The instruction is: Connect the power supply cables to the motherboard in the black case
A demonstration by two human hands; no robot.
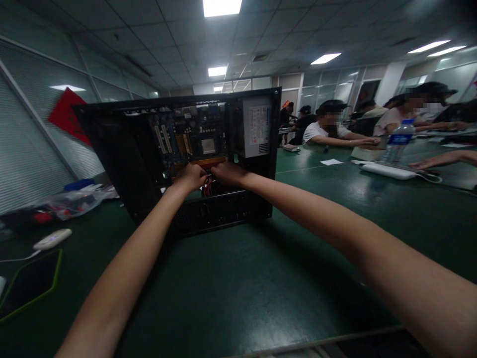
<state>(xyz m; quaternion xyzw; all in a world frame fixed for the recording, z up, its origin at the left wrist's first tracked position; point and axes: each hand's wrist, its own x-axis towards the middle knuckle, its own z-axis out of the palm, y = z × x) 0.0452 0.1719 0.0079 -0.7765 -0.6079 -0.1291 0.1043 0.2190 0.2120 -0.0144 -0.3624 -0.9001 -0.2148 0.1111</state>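
Observation:
An open black computer case [122,149] stands on its side on the green table [242,278]. Inside it I see a motherboard [190,134] and a grey power supply [257,127]. Both arms reach into the case. My left hand [192,176] is closed just below the motherboard's lower edge, beside a yellow-orange slot strip [208,161]. My right hand [229,173] is closed close beside it, almost touching. Red wires [208,188] show between and under the two hands. What the fingers grip is hidden.
At left lie a clear plastic bag [74,201], a white device with a cable [52,238] and a dark green-edged mat [30,283]. Other people sit along the table at the right, with a water bottle [398,141] and a white keyboard [387,170].

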